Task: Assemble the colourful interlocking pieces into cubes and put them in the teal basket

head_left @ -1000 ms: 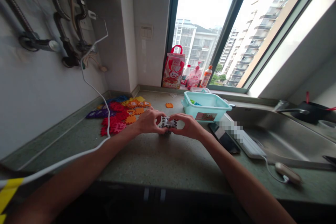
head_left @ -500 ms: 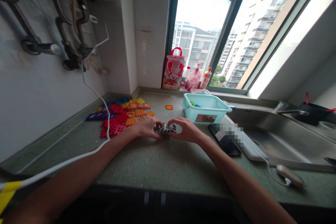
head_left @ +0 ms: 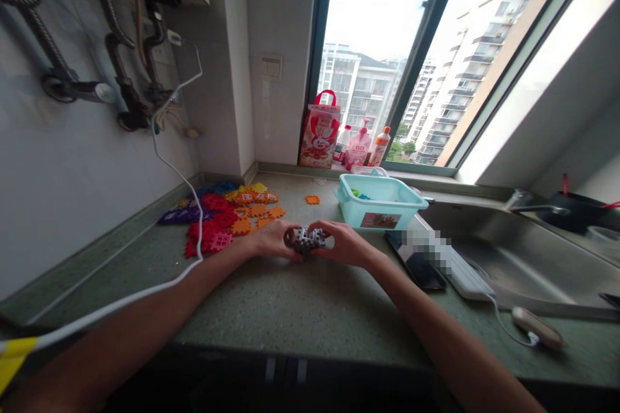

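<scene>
Between my two hands, just over the counter, is a small grey block built of notched plastic pieces [head_left: 306, 240]. My left hand [head_left: 277, 240] is closed on its left side, thumb low and fingers curled over. From the other side my right hand [head_left: 341, 242] pinches it with thumb and fingers. Left of my left hand lies a spread of flat interlocking pieces: orange ones [head_left: 242, 226], red ones [head_left: 213, 213], purple ones [head_left: 186, 214], and some yellow and blue farther back. A single orange piece [head_left: 312, 199] lies apart, behind the hands.
A light-blue plastic basket [head_left: 346, 210] holding some green and blue pieces stands behind my right hand. Right of it are a phone [head_left: 421, 268], a white power strip [head_left: 467, 274] and the steel sink [head_left: 547, 258]. A white cable [head_left: 145, 290] crosses above my left forearm. Bottles [head_left: 358, 150] line the windowsill.
The grey block has been turned slightly between my hands, and the fingers of both hands have shifted a little on it. The loose pieces and the basket stay put.
</scene>
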`<state>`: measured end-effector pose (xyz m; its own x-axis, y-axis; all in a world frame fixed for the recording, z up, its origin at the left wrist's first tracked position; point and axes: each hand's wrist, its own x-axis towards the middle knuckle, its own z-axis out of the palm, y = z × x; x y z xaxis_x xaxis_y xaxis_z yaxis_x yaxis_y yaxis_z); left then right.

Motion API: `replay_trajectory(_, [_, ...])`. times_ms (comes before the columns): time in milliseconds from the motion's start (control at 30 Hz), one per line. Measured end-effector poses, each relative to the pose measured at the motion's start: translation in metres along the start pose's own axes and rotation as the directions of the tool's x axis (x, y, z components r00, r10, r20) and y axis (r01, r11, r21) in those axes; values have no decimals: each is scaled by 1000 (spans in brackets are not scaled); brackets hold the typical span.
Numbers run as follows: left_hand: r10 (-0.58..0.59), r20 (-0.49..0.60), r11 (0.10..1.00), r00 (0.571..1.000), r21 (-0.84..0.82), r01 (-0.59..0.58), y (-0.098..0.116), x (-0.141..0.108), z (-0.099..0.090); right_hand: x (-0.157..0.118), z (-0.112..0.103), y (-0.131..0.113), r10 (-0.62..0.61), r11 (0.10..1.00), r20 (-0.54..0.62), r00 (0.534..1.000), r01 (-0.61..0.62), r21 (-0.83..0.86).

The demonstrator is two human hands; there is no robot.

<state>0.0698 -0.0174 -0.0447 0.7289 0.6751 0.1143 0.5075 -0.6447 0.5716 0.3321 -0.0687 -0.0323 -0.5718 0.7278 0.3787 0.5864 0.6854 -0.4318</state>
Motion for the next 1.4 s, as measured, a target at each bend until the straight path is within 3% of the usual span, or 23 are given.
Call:
replay_trajectory(267, [-38, 8, 999, 999, 28, 38, 11, -5, -8, 1, 2, -3, 0, 1000, 13, 1000, 1, -19])
replay_trajectory(433, [-98, 2, 995, 995, 12, 98, 16, -6, -10, -1, -14, -9, -2, 1000, -1, 1000, 2, -25])
replay_trajectory(533, [-143, -1, 990, 990, 3, 143, 21, -6, -11, -4, -29, -13, 93, 991, -28, 995, -95, -90])
replay_trajectory(633, [-159, -21, 987, 987, 11, 159, 25, -6, -12, -6, -34, -14, 253, 952, 64, 965, -237, -193])
replay_trajectory(733, [-170, -21, 986, 985, -3, 170, 25, -6, -11, -6, -29, -15, 318, 928, 151, 936, -275, -250])
replay_trajectory(933, [-148, -13, 989, 989, 16, 148, 29, -6, -12, -3, -24, -24, 176, 965, 85, 981, -154, -212])
replay_trajectory(1067, [-155, -22, 988, 988, -1, 155, 30, -6, -13, 8, -27, -49, 72, 942, 93, 993, -37, -333])
replay_trajectory(1233, [-167, -13, 981, 986, -100, 165, 22, -3, -9, 36, -15, -75, 212, 832, 253, 944, -39, -553])
replay_trajectory(1400, [-144, 11, 934, 990, -330, 140, 17, -1, -3, 58, -6, -70, 313, 823, 400, 861, -35, -566])
